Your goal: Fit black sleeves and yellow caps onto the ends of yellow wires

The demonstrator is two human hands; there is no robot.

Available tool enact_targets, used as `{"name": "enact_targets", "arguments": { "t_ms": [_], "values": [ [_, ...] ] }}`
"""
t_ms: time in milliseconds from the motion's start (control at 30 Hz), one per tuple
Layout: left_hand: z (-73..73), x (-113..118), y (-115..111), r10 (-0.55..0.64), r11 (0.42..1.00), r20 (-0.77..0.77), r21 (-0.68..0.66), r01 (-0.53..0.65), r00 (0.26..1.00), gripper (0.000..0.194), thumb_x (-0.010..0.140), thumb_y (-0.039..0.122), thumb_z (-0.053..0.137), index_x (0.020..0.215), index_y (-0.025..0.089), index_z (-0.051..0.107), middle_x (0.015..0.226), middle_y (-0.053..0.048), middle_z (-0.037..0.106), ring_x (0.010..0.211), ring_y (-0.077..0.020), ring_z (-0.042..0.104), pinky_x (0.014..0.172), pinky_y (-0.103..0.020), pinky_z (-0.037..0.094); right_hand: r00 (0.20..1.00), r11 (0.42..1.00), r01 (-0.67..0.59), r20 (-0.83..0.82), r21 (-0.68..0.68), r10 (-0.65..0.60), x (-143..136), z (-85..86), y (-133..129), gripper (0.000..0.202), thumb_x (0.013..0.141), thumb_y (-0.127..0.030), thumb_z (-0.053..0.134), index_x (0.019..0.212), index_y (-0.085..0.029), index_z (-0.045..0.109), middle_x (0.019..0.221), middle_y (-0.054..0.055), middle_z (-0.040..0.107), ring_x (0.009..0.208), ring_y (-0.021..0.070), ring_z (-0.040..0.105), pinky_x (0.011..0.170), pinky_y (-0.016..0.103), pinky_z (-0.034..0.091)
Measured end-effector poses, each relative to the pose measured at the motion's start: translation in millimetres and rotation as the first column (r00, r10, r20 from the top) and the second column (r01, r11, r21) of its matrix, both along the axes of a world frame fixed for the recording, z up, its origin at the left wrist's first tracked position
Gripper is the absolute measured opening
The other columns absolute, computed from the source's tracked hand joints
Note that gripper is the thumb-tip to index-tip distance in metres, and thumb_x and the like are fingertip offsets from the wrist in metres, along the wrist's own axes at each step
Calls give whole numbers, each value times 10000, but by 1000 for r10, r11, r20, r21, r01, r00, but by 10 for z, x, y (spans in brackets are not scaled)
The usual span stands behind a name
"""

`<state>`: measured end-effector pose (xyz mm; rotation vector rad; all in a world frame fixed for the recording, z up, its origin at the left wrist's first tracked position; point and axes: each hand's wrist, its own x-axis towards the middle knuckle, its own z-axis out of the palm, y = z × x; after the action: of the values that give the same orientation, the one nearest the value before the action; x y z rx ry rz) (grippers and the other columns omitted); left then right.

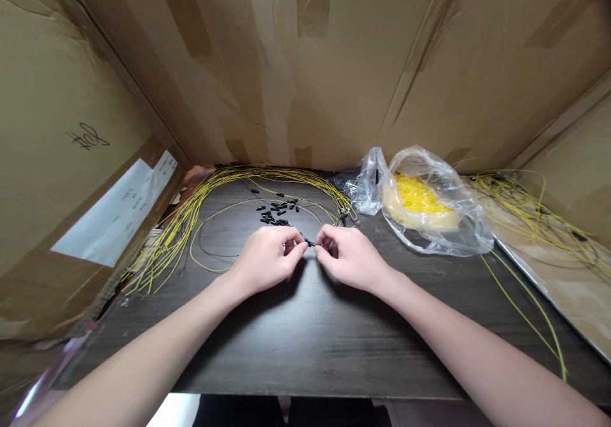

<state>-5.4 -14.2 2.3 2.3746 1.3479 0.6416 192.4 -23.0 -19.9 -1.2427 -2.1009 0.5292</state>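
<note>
Cardboard walls point(267, 83): placed far and left of the table point(310, 338).
Yellow wires point(191, 223): curved beyond both hands.
Clear bag point(465, 239): set right.
Black piece point(310, 244): pinched between left hand point(272, 255) and right hand point(351, 258), at fingertips.

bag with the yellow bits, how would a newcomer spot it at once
On the dark tabletop, look past the right hand towards the back cardboard wall. There sits an open, clear plastic bag holding small, bright yellow pieces. The smaller clear bag just left of it shows dark contents, not yellow.
</note>
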Motion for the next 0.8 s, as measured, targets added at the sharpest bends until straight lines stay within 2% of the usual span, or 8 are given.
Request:
{"name": "enact_targets", "arguments": {
  "t_ms": [200,333,467,533,567,667,733,800],
  "values": [
    [-8,-17,-12,-18,999,-62,41,21,998,181,872,287,571,763,186,674,647,-9,632,612,-153,544,606,-275,376,999,998,-7,42,-58,9,-5,-9,-20,91,839,-215,581,754,-188,599,626,-5,632,570,127,562,588,252,386],
    [4,-10,-14,40,980,-63,195,-27,997,157,884,289,575,854,186,689,743,-27,666,703,-184,582,659,-307,409,992,963,1,-122,-270,-35,-29,10,10,172,858,-279,568,727,-174,604,616,6,623,538,111,535,537,231,372],
    [61,3,-75,51,812,115,573,-108,992,188,834,230,653,1007,170,695,995,-101,686,957,-255,591,850,-403,422,907,845,-72,-388,-530,-166,-49,35,45,192,848,-336,588,763,-165,600,560,-14,586,432,77,447,432,201,307],
    [73,19,-140,-80,755,197,652,-69,977,180,810,170,671,989,162,687,921,-91,691,857,-214,598,802,-366,444,837,781,-134,-491,-610,-240,-56,58,45,197,830,-347,612,764,-162,598,541,-24,566,391,59,388,386,189,242],
    [65,33,-175,-173,763,202,646,2,964,147,808,149,666,954,158,680,842,-70,687,765,-181,591,741,-327,452,801,752,-170,-534,-637,-271,-58,72,40,198,819,-348,624,764,-160,599,538,-29,555,381,52,368,372,185,208],
    [-10,100,-240,-319,898,203,377,227,926,37,863,171,614,838,157,638,618,5,616,522,-98,506,555,-239,402,693,680,-299,-643,-669,-328,-51,106,24,195,797,-349,651,797,-158,614,552,-36,530,381,40,357,358,173,135],
    [-78,145,-221,-193,981,288,60,183,938,171,910,256,578,772,157,601,551,27,564,459,-78,470,491,-216,364,632,645,-379,-695,-663,-343,-36,112,24,197,785,-343,669,823,-156,624,563,-39,518,386,36,360,356,169,116],
    [-128,170,-157,-17,974,405,-201,107,914,251,922,349,571,763,154,582,588,15,578,495,-83,501,490,-204,376,580,620,-441,-733,-649,-355,-14,106,32,193,773,-325,684,832,-151,625,576,-36,517,393,34,361,355,170,117]
  ]
}}
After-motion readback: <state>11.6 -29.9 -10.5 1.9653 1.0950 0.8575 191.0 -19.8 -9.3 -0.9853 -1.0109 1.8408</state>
